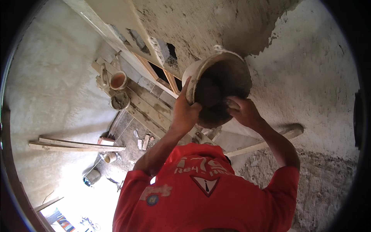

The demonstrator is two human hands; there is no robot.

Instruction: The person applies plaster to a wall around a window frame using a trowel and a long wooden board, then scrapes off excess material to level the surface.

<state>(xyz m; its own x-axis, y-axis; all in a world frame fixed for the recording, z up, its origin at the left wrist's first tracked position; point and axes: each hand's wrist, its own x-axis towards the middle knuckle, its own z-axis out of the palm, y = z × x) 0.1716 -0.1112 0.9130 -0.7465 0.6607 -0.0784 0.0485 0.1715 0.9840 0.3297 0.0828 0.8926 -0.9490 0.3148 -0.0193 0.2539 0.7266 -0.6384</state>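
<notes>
Red printed T-shirt (205,193), short sleeves, bare forearms

You see a red shirt (208,197) bearing a white-edged triangle, a white bucket (216,83) crusted grey-brown with mortar, grey plaster on the wall (309,77), and pale wooden planks (77,145).

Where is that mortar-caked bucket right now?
In the head view, the bucket is up centre-right, tipped on its side against the rough plastered wall, with a hand on its rim and another hand under it.
</notes>
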